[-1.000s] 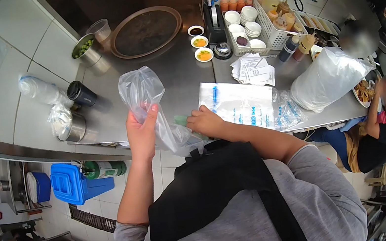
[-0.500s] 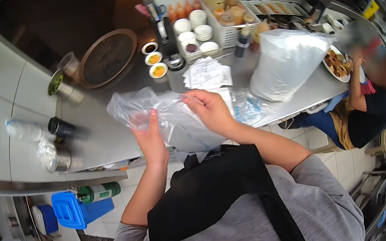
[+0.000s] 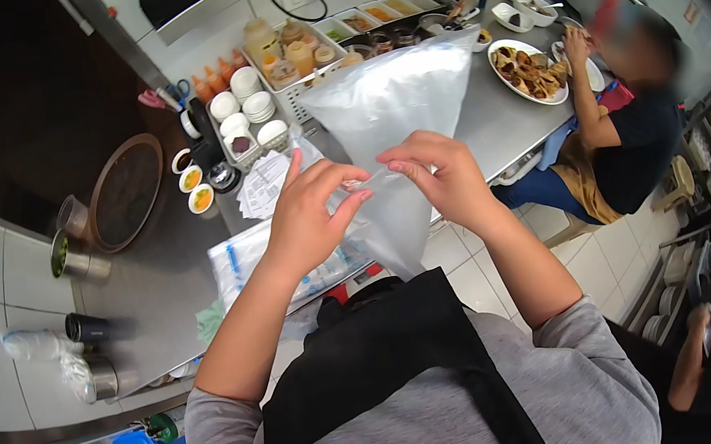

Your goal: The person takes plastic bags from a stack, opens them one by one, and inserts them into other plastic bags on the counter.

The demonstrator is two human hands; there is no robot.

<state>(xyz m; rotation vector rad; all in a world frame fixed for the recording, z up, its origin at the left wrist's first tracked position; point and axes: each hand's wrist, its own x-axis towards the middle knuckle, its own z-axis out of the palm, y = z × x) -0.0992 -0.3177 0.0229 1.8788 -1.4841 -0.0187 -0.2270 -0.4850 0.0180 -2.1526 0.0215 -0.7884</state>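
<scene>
Just in front of my chest, my left hand [image 3: 310, 215] pinches the edge of a thin clear plastic bag [image 3: 395, 230] between thumb and fingertips. My right hand [image 3: 445, 174] grips the same bag close by, fingers pressed together. The bag hangs down between my hands toward my apron. Right behind them stands a bulky translucent plastic bag [image 3: 396, 92], and the two overlap, so their border is hard to make out. A flat printed plastic packet [image 3: 241, 256] lies on the counter under my left forearm.
Paper slips [image 3: 265, 185] lie beside white bowls [image 3: 258, 106] and a basket of sauce bottles [image 3: 297, 93]. Small sauce cups [image 3: 200, 198] stand left. At right, a seated person [image 3: 625, 117] is near a plate of food [image 3: 558, 90]. A round tray [image 3: 126, 192] rests far left.
My view has turned right, and both hands have moved toward the bulky bag. The loosely spread clear bag now hangs narrow between my pinching fingers. The printed packet is now in sight.
</scene>
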